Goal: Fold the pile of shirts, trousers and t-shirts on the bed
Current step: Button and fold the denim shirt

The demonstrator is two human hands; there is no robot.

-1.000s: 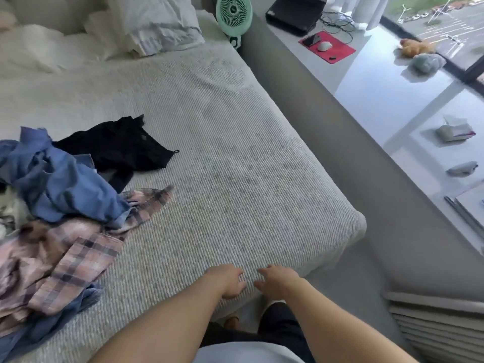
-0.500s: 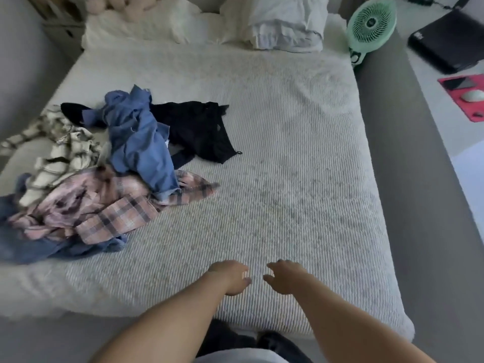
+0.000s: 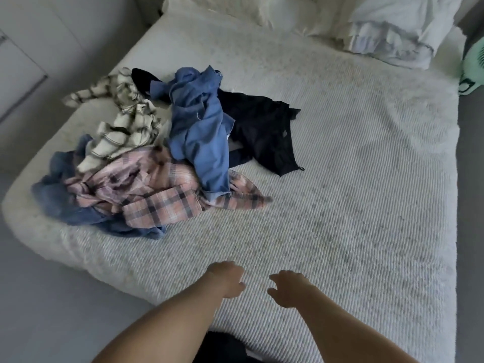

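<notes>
My hands have spread apart: left hand (image 3: pixel 227 281) and right hand (image 3: pixel 288 289) hang loosely curled, empty; the pile (image 3: pixel 157 153) at ten o'clock lies unfolded.

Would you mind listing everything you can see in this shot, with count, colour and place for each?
blue shirt: one, blue, on top of the pile, left half of the bed
black garment: one, black, spread flat at the pile's right side
pink plaid shirt: one, pink and dark check, near edge of the pile
striped shirt: one, cream with dark stripes, far left of the pile
denim garment: one, faded blue, under the pile's left edge
pillows: at least two, white, at the head of the bed
bed: one, white ribbed cover
fan: one, mint green, right edge, partly cut off
left hand: empty, fingers loosely curled, above the near edge
right hand: empty, fingers loosely curled, beside it
</notes>
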